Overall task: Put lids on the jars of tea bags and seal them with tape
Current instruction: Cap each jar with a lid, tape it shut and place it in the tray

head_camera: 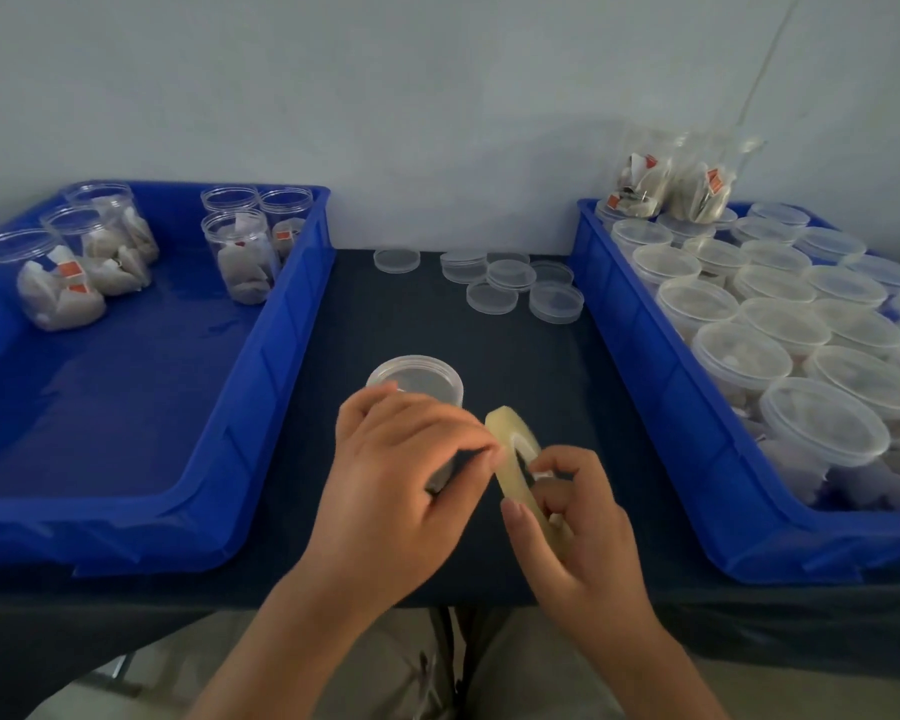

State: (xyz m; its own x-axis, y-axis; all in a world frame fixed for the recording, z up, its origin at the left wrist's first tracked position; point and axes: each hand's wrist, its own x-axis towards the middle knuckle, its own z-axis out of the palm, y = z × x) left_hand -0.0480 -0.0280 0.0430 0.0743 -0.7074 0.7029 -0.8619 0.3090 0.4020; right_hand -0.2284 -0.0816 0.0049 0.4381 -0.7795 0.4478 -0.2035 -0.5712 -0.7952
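A clear jar with its lid on (415, 379) stands on the dark table between two blue bins. My left hand (396, 470) lies over the jar's near side, fingertips pinched at the edge of a pale yellow tape roll (515, 452). My right hand (578, 522) grips that roll, which stands on edge just right of the jar. Whether a strip is pulled free is too blurred to tell. Loose clear lids (510, 285) lie at the back of the table.
The left blue bin (281, 356) holds several open jars of tea bags (240, 257) at its far end. The right blue bin (645, 356) is packed with lidded jars (739, 350), with bags of tea bags (671, 184) at its back. A wall stands behind.
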